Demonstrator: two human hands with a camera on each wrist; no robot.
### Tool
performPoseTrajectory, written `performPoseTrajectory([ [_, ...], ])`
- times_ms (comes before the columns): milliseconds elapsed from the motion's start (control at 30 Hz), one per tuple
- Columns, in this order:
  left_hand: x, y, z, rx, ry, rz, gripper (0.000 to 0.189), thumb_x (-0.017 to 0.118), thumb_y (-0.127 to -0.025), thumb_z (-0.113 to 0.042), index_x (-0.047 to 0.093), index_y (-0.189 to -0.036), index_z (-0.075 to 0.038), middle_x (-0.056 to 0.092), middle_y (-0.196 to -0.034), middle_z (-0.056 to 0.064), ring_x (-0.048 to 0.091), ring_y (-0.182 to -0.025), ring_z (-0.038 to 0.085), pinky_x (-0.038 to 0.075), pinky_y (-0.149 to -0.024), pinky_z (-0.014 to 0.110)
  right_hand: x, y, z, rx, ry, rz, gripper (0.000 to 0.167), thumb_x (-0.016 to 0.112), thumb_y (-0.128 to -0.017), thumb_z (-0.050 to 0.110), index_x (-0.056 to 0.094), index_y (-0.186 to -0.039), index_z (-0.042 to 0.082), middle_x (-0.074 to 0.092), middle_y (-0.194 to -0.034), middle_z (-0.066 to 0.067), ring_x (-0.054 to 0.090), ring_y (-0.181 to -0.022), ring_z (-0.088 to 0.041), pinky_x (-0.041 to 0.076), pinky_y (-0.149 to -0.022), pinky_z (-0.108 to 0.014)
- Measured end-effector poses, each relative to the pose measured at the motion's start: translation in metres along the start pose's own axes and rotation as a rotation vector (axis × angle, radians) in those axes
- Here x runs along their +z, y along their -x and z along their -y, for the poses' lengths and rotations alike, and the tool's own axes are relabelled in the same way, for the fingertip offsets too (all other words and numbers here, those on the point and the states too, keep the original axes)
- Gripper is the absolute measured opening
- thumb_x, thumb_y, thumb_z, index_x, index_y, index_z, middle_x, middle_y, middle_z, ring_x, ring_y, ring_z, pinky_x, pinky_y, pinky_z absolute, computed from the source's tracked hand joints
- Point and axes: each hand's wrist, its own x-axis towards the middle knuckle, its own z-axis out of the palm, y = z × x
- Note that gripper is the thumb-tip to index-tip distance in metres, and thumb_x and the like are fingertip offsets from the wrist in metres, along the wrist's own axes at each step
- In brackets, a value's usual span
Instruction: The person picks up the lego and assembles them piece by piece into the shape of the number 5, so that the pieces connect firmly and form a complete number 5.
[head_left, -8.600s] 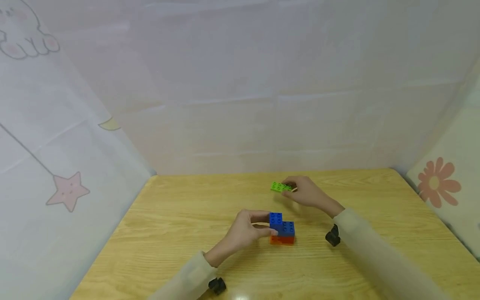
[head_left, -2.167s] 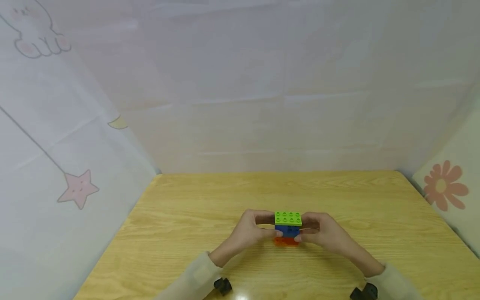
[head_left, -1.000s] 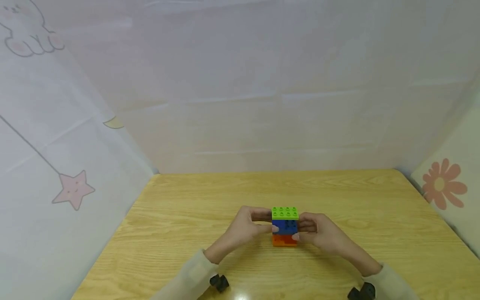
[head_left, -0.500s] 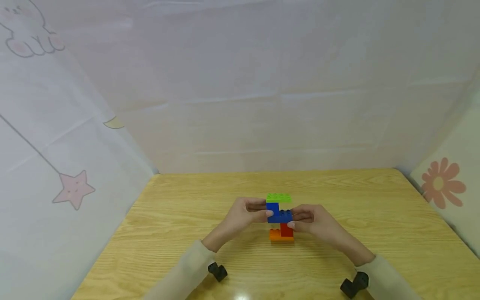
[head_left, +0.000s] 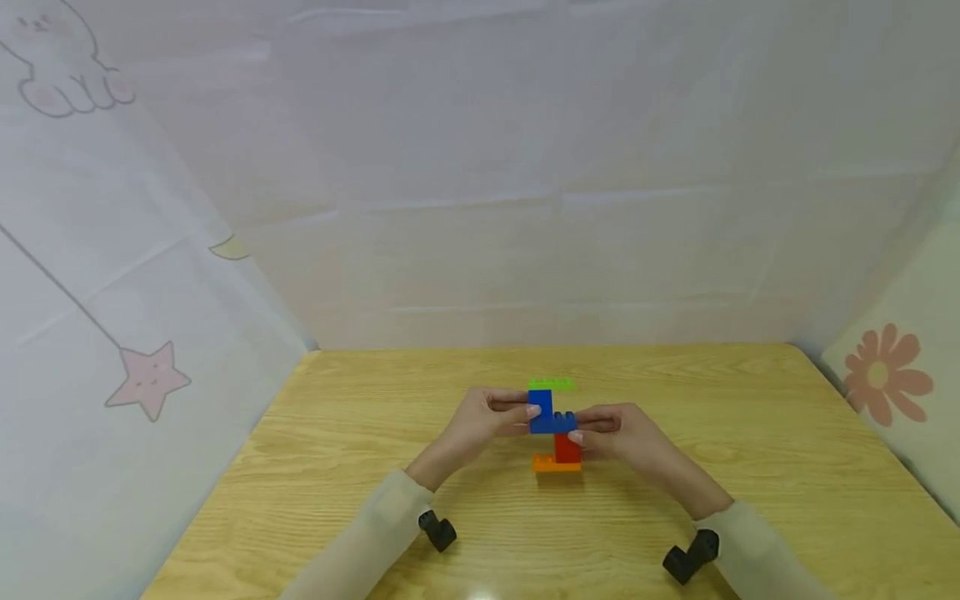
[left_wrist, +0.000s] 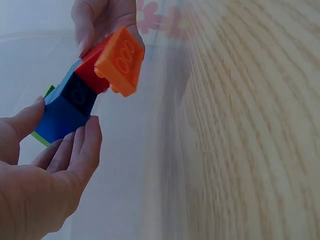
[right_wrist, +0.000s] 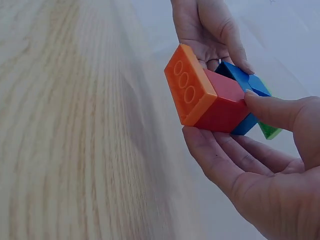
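Note:
A stack of toy building bricks is held up between my two hands, clear of the table. At its bottom is a thin orange brick [head_left: 557, 467], its hollow underside showing in both wrist views. A red brick [right_wrist: 222, 102] stands on the orange one's right half. Above come a long blue brick [head_left: 553, 426] and a smaller blue brick [head_left: 540, 402] on its left end. A flat green brick [head_left: 551, 385] tops it, overhanging to the right. My left hand [head_left: 478, 427] pinches the blue bricks from the left. My right hand [head_left: 633, 437] grips the red and long blue bricks from the right.
The wooden table [head_left: 360, 442] lies under the hands. Pale cloth screens with printed drawings stand around it, with a pink star [head_left: 147, 381] at left and a red flower [head_left: 888, 375] at right. A black wrist camera [head_left: 437, 531] sits on each cuffed sleeve.
Earlier the right hand held the green brick apart from the stack; later it sits on top. Since one second ago both hands have lifted the stack, and its front side now faces the head view.

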Motion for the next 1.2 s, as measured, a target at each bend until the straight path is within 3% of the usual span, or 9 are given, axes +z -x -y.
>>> performPoseTrajectory([
  [333, -0.006, -0.018, 0.008, -0.024, -0.003, -0.048, 0.048, 0.077, -0.097, -0.03, 0.07, -0.135, 0.0, 0.073, -0.131, 0.02, 0.078, -0.11, 0.028, 0.059, -0.101, 0.051, -0.003, -0.016, -0.006, 0.051, -0.159, 0.027, 0.061, 0.072, -0.101, 0.023, 0.052, -0.145, -0.014, 0.068, -0.135, -0.027, 0.074, -0.114, -0.028, 0.059, -0.101, -0.051],
  [567, -0.01, -0.028, 0.017, -0.093, -0.007, -0.085, 0.048, 0.076, -0.098, -0.03, 0.07, -0.133, 0.003, 0.077, -0.12, 0.021, 0.079, -0.099, 0.023, 0.062, -0.096, 0.044, -0.003, -0.029, -0.014, 0.088, -0.177, 0.022, 0.063, 0.071, -0.102, 0.023, 0.049, -0.146, -0.016, 0.061, -0.141, -0.032, 0.073, -0.114, -0.028, 0.062, -0.096, -0.047],
  [867, -0.016, -0.04, 0.016, -0.144, -0.01, -0.075, 0.043, 0.074, -0.101, -0.023, 0.069, -0.132, 0.007, 0.075, -0.124, 0.023, 0.078, -0.106, 0.03, 0.063, -0.094, 0.043, -0.002, -0.042, -0.015, 0.122, -0.195, 0.006, 0.06, 0.069, -0.103, 0.018, 0.048, -0.147, -0.017, 0.061, -0.139, -0.035, 0.076, -0.109, -0.031, 0.064, -0.091, -0.046],
  [1200, -0.018, -0.042, 0.022, -0.183, -0.002, -0.066, 0.044, 0.072, -0.102, -0.019, 0.065, -0.135, 0.009, 0.073, -0.126, 0.024, 0.077, -0.109, 0.031, 0.063, -0.093, 0.043, -0.001, -0.049, -0.02, 0.16, -0.119, -0.01, 0.052, 0.071, -0.101, 0.016, 0.057, -0.142, -0.012, 0.069, -0.131, -0.028, 0.078, -0.101, -0.03, 0.066, -0.085, -0.044],
])
